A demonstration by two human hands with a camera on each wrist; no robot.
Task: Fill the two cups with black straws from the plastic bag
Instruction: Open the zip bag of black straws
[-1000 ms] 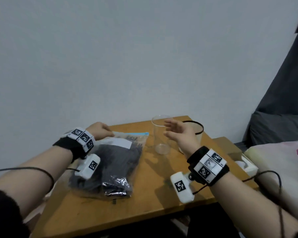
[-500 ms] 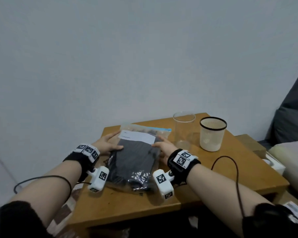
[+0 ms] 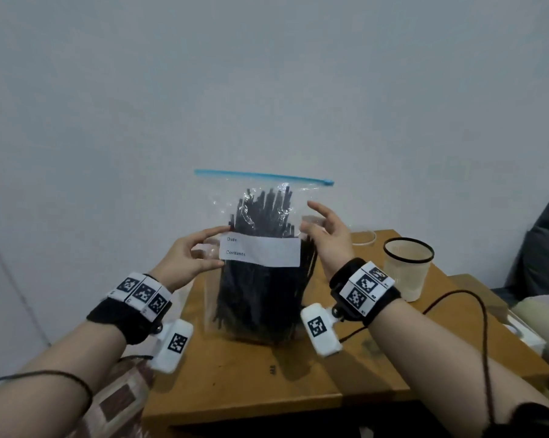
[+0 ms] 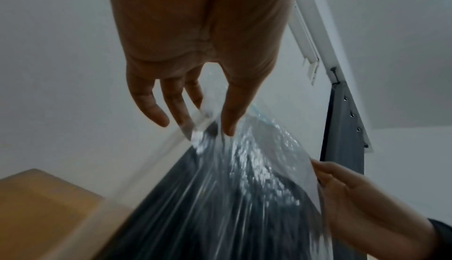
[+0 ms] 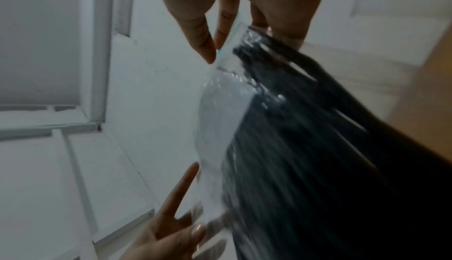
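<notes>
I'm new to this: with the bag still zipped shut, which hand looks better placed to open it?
Probably the right hand: it sits nearer the blue slider, while the left hand pinches the plastic bag upright.

table (image 3: pixel 298 384): wooden | on it: upright plastic bag (image 3: pixel 260 216), black-rimmed cup (image 3: pixel 407 270), clear cup (image 3: pixel 363 238)

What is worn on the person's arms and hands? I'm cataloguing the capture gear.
The left hand and right hand are bare. Each wrist has a black band topped with white blocks printed with black square markers, plus a white camera pod beneath. Thin black cables trail along both forearms; dark sleeves sit pushed up.
</notes>
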